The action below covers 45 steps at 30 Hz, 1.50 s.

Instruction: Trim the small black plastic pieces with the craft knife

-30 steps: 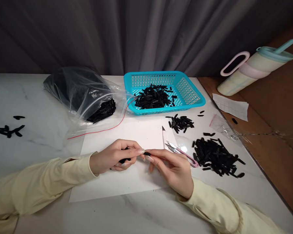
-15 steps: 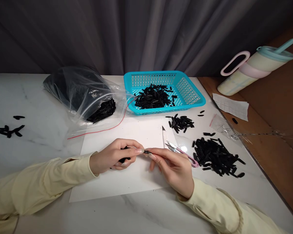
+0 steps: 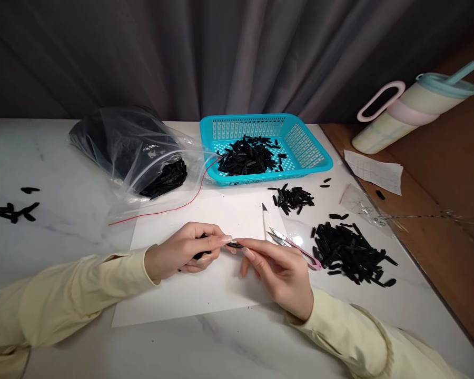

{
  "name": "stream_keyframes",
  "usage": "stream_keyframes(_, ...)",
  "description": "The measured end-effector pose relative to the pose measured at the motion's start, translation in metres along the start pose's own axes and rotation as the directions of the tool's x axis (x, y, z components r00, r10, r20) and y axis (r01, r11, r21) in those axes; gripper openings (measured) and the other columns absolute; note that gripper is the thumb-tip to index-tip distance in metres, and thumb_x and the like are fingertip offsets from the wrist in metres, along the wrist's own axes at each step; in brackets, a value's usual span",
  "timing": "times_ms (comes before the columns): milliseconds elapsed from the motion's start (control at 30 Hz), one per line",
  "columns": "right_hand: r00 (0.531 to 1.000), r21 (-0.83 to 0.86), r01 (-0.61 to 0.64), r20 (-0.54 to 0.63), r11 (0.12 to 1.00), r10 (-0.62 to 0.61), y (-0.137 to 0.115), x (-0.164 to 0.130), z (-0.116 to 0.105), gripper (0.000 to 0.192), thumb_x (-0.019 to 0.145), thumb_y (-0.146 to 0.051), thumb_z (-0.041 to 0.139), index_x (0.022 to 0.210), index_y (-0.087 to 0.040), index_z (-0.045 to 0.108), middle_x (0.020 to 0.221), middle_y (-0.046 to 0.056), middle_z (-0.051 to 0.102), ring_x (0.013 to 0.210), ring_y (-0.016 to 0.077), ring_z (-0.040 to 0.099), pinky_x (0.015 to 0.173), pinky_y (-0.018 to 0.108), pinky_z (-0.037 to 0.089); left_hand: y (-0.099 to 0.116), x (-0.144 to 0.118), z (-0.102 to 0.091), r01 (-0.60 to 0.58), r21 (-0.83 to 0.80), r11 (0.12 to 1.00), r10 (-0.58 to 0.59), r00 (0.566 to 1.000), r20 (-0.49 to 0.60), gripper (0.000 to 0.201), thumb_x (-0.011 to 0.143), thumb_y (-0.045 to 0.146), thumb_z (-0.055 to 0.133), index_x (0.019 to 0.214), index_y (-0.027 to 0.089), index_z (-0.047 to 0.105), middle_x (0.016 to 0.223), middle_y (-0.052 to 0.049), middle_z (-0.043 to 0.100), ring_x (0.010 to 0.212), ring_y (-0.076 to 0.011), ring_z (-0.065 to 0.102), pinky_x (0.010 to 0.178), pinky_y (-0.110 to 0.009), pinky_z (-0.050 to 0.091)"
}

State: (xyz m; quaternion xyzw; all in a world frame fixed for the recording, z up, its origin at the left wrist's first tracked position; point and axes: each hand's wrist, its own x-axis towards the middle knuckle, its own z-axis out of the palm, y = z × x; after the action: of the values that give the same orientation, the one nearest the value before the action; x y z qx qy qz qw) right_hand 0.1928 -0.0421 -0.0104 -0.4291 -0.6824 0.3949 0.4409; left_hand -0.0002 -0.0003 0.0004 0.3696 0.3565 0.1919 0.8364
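Note:
My left hand (image 3: pixel 189 247) is closed, its thumb pressed against one small, long black piece (image 3: pixel 235 245). More black pieces (image 3: pixel 203 254) are tucked in the curled fingers of that hand. From the other side, my right hand (image 3: pixel 280 268) meets the same piece at its tip, index finger on top and thumb just below. What the pieces are made of cannot be made out. Both hands are over a white sheet of paper (image 3: pixel 161 305). Beside my right hand lie pink-handled thread snips (image 3: pixel 294 247) and a pointed blade-like tool (image 3: pixel 266 218).
A blue basket (image 3: pixel 324 164) with black pieces stands behind the paper, beside a clear bag (image 3: pixel 118 152) of the same. On the right lie a large pile (image 3: pixel 351 252) and a smaller pile (image 3: pixel 294 199). A tumbler (image 3: pixel 403 116) and a paper slip (image 3: pixel 373 171) are farther right.
The black piece between my fingertips shows more of its length now. My left thumb has risen slightly, and my right thumb has moved a little down from the piece.

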Motion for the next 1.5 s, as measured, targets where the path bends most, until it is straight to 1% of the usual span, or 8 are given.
stream_keyframes(700, 1.0, -0.085, -0.001, 0.01, 0.996, 0.002, -0.001, 0.0, 0.0, 0.02, 0.088, -0.012, 0.047, 0.098, -0.017, 0.064, 0.055, -0.003, 0.064, 0.049, 0.0096, 0.058, 0.052, 0.02, 0.048, 0.003, 0.001, 0.003, -0.014, -0.018, 1.0, 0.015, 1.0, 0.009, 0.025, 0.084, 0.033, 0.053, 0.069, 0.012, 0.053, 0.045, 0.008, 0.039, 0.03, -0.0003, 0.022, 0.028, -0.013, 0.014)
stream_keyframes(867, 0.978, -0.337, 0.157, -0.081, 0.929, -0.194, -0.012, 0.016, -0.017, 0.025, 0.086, -0.008, 0.049, 0.102, -0.021, 0.062, 0.065, -0.002, 0.067, 0.053, 0.0113, 0.061, 0.056, 0.023, 0.05, 0.003, 0.003, 0.0, -0.015, -0.079, 0.997, 0.017, 1.0, 0.026, 0.028, 0.086, 0.037, 0.048, 0.082, 0.012, 0.059, 0.044, 0.008, 0.035, 0.032, -0.0009, 0.016, 0.029, -0.013, 0.012)
stream_keyframes(1000, 0.901, -0.596, 0.178, -0.222, 0.783, -0.373, -0.024, 0.074, -0.05, 0.022, 0.087, -0.017, 0.05, 0.105, -0.023, 0.062, 0.081, 0.003, 0.071, 0.061, 0.0153, 0.064, 0.059, 0.028, 0.05, 0.004, 0.007, -0.005, 0.048, -0.194, 0.98, -0.039, 0.998, 0.05, 0.035, 0.087, 0.04, 0.042, 0.072, 0.012, 0.057, 0.046, 0.006, 0.035, 0.033, -0.002, 0.016, 0.028, -0.013, 0.011)
stream_keyframes(1100, 0.932, -0.735, 0.217, -0.039, 0.643, -0.359, -0.027, 0.116, -0.065, 0.023, 0.084, -0.018, 0.052, 0.106, -0.018, 0.061, 0.082, 0.007, 0.07, 0.071, 0.0221, 0.065, 0.066, 0.035, 0.051, 0.005, 0.01, -0.008, 0.076, -0.245, 0.967, -0.059, 0.995, 0.077, 0.037, 0.087, 0.042, 0.04, 0.072, 0.012, 0.057, 0.048, 0.005, 0.037, 0.033, -0.0025, 0.018, 0.027, -0.013, 0.01)
stream_keyframes(1167, 0.935, -0.771, 0.294, 0.108, 0.564, -0.339, -0.031, 0.123, -0.061, 0.021, 0.083, -0.016, 0.052, 0.101, -0.016, 0.062, 0.09, 0.011, 0.068, 0.084, 0.0275, 0.063, 0.073, 0.042, 0.05, 0.004, 0.011, -0.009, 0.08, -0.259, 0.963, -0.059, 0.994, 0.091, 0.037, 0.086, 0.043, 0.04, 0.072, 0.012, 0.056, 0.048, 0.005, 0.038, 0.033, -0.0026, 0.018, 0.027, -0.014, 0.01)
stream_keyframes(1233, 0.91, -0.688, 0.408, 0.258, 0.6, -0.324, -0.037, 0.112, -0.046, 0.016, 0.084, -0.014, 0.049, 0.093, -0.018, 0.062, 0.091, 0.01, 0.067, 0.088, 0.0264, 0.06, 0.075, 0.042, 0.049, 0.002, 0.012, -0.009, 0.071, -0.252, 0.965, -0.045, 0.993, 0.104, 0.038, 0.086, 0.044, 0.04, 0.073, 0.012, 0.056, 0.048, 0.005, 0.04, 0.032, -0.0028, 0.018, 0.026, -0.014, 0.011)
stream_keyframes(1333, 0.874, -0.476, 0.443, 0.418, 0.76, -0.247, -0.046, 0.078, -0.017, 0.011, 0.085, -0.014, 0.051, 0.089, -0.018, 0.06, 0.082, 0.007, 0.066, 0.078, 0.0201, 0.058, 0.068, 0.034, 0.049, -0.001, 0.013, -0.008, 0.05, -0.216, 0.975, -0.024, 0.993, 0.118, 0.04, 0.084, 0.047, 0.04, 0.069, 0.013, 0.054, 0.047, 0.004, 0.041, 0.03, -0.0034, 0.019, 0.025, -0.015, 0.012)
stream_keyframes(1500, 0.893, -0.461, 0.335, 0.433, 0.822, -0.121, -0.043, 0.048, 0.011, 0.015, 0.082, -0.008, 0.052, 0.092, -0.017, 0.057, 0.083, 0.007, 0.062, 0.077, 0.0204, 0.055, 0.064, 0.033, 0.048, -0.003, 0.01, -0.004, -0.037, -0.12, 0.992, 0.048, 0.995, 0.092, 0.041, 0.082, 0.053, 0.043, 0.067, 0.015, 0.048, 0.043, 0.005, 0.038, 0.031, -0.0039, 0.019, 0.026, -0.015, 0.013)
